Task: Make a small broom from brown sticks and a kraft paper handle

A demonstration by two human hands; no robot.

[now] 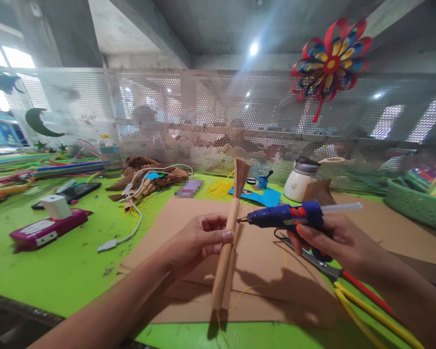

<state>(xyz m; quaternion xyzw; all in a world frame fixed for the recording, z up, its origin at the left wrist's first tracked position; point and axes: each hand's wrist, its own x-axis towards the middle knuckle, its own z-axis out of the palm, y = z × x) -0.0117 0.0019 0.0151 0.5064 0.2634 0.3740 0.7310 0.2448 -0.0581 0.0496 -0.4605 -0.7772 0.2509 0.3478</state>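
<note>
My left hand (203, 237) pinches a rolled brown paper tube (223, 266) around its middle. The tube leans slightly, and a pleated paper fan (241, 175) spreads from its upper end. In my right hand (334, 237) is a blue hot glue gun (276, 216) with a clear glue stick sticking out at the back. Its metal nozzle is at the right side of the tube, just above my left fingertips; whether it touches I cannot tell. Yellow thread (221, 329) hangs from the tube's lower end. Brown paper sheets (181, 271) lie underneath.
Scissors (330, 271) with red and yellow handles lie under my right forearm. A purple power strip (51, 230) and a white cable (138, 218) are at left. Behind are finished paper pieces (148, 182), a blue jar (262, 182), a white pot (301, 182) and a green basket (414, 206).
</note>
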